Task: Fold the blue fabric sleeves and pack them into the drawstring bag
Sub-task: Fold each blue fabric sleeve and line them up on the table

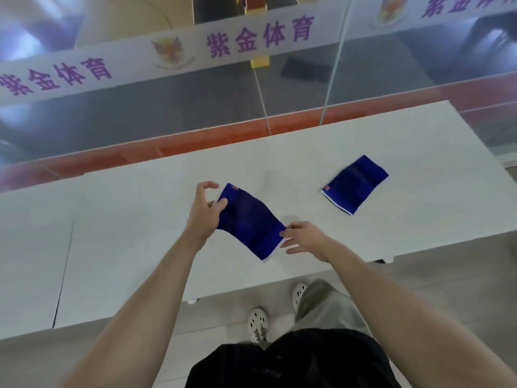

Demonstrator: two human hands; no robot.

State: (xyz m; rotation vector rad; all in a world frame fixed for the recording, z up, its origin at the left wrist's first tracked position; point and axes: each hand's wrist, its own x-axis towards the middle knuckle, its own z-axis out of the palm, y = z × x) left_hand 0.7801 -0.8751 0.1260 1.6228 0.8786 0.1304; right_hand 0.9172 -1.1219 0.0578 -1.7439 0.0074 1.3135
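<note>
Left hand (205,211) and right hand (303,238) each pinch an end of the near blue knitted fabric sleeve (250,222) over the white table (126,233); a weak pinch could drop it unfolded.

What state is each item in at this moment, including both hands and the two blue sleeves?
Left hand: thumb pinching the near sleeve's far end, other fingers curled open.
Right hand: fingers gripping the near sleeve's white-trimmed end.
Near blue fabric sleeve: held stretched between both hands, unfolded.
Far blue fabric sleeve: lying flat on the table, untouched.
White rectangular table: carries the far sleeve; no drawstring bag in view.
</note>
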